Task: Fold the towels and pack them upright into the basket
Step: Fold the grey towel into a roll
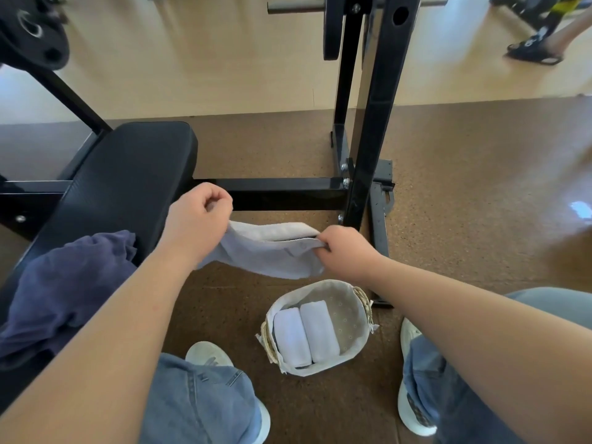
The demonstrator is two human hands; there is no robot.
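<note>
while fingers (324, 241) pinch limp towel (266, 255), oval basket (354, 318)

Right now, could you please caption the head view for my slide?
A pale towel gripped by the left hand and right hand, near a basket holding two white towels.

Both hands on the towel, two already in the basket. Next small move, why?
Probably bring the left hand over to the right hand, folding the towel once more: it hangs stretched between them, seemingly too long for the free space beside the two folded towels in the basket.
</note>
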